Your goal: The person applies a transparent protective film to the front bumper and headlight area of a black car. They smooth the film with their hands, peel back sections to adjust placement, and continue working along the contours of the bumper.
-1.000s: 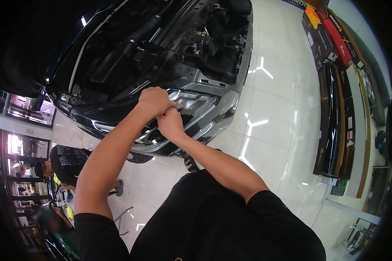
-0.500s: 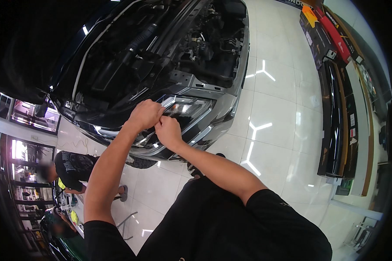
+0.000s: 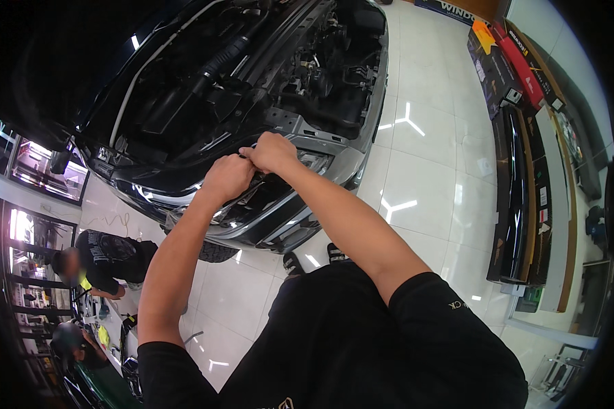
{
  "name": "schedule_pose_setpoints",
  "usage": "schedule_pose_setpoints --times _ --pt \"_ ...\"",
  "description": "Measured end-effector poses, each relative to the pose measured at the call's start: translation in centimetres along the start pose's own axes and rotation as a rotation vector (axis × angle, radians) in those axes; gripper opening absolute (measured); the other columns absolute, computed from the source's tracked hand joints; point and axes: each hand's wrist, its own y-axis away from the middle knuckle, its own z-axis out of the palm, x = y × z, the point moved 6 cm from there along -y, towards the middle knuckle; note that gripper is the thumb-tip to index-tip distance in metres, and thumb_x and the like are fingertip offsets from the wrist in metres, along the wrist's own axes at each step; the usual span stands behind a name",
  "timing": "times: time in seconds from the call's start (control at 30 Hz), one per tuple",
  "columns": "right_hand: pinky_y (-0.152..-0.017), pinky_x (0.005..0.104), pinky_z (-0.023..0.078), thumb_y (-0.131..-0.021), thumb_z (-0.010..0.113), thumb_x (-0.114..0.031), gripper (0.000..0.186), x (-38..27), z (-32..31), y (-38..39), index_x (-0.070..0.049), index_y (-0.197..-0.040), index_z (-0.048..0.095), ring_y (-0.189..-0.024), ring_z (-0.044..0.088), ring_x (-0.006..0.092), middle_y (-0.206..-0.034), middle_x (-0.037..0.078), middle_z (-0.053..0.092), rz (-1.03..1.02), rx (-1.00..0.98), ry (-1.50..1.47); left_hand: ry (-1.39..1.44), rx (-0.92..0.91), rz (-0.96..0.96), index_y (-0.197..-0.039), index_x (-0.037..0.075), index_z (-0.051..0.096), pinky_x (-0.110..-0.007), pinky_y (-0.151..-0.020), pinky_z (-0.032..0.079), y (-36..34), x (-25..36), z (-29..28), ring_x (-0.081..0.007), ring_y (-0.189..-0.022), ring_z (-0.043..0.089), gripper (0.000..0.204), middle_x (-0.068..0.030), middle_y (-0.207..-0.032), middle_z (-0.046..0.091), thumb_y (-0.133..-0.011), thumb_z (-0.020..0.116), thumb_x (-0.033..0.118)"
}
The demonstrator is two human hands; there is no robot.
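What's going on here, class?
A person's left hand and right hand are close together, fingers curled, beside the headlight at the front corner of a car. Whatever they may grip is hidden. The engine bay is exposed. Off to the left, another person in a dark top bends forward.

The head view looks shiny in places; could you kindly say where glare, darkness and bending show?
Head view: lamp reflections glare off the tiled floor; head view: the engine bay is largely dark; head view: long boxes at right bend near the black rim.
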Motion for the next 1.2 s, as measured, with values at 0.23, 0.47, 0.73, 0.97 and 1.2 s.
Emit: schedule_pose_setpoints --times 0.23,0.47,0.73,0.97,1.2 --pt "-0.089 0.0479 0.057 -0.094 0.070 -0.041 0.042 1.0 1.1 0.4 0.000 -0.100 0.078 -0.105 0.072 0.0411 -0.105 0.024 0.075 -0.029 0.187 0.043 -0.074 0.028 0.019 -0.080 0.002 0.072 -0.053 -0.074 0.056 0.7 0.4 0.3 -0.0430 -0.075 0.069 0.026 -0.0237 -0.076 0.069 -0.096 0.058 0.019" --pt "-0.088 0.0494 0.057 -0.095 0.068 -0.037 0.036 2.9 2.9 0.1 -0.003 -0.096 0.079 -0.100 0.072 0.0427 -0.102 0.023 0.075 -0.028 0.282 -0.057 -0.102 0.056 0.013 -0.080 0.003 0.072 -0.051 -0.073 0.057 1.4 1.0 0.3 -0.0421 -0.074 0.070 0.026 -0.0231 -0.075 0.070 -0.096 0.059 0.019" --pt "-0.080 0.0500 0.057 -0.094 0.067 -0.031 0.037 3.8 3.8 1.7 0.001 -0.079 0.077 -0.083 0.071 0.0452 -0.081 0.026 0.071 -0.094 0.381 -0.232 -0.159 -0.003 0.059 -0.081 0.003 0.072 -0.050 -0.071 0.057 1.4 1.0 0.9 -0.0403 -0.074 0.071 0.025 -0.0217 -0.077 0.072 -0.096 0.059 0.019" --pt "-0.071 0.0505 0.054 -0.094 0.066 -0.027 0.037 4.0 4.3 2.8 0.003 -0.073 0.073 -0.074 0.069 0.0453 -0.075 0.027 0.068 -0.091 0.435 -0.379 -0.133 -0.009 0.042 -0.084 0.004 0.073 -0.049 -0.072 0.058 1.7 0.8 1.3 -0.0387 -0.074 0.073 0.020 -0.0204 -0.078 0.073 -0.093 0.059 0.017" --pt "-0.067 0.0506 0.052 -0.094 0.065 -0.024 0.037 3.9 4.9 3.3 0.006 -0.071 0.070 -0.068 0.066 0.0467 -0.070 0.028 0.064 -0.144 0.591 -0.513 0.079 -0.134 -0.139 -0.086 0.003 0.075 -0.052 -0.075 0.056 1.9 0.4 -2.0 -0.0419 -0.077 0.070 0.031 -0.0206 -0.083 0.073 -0.094 0.064 0.030"
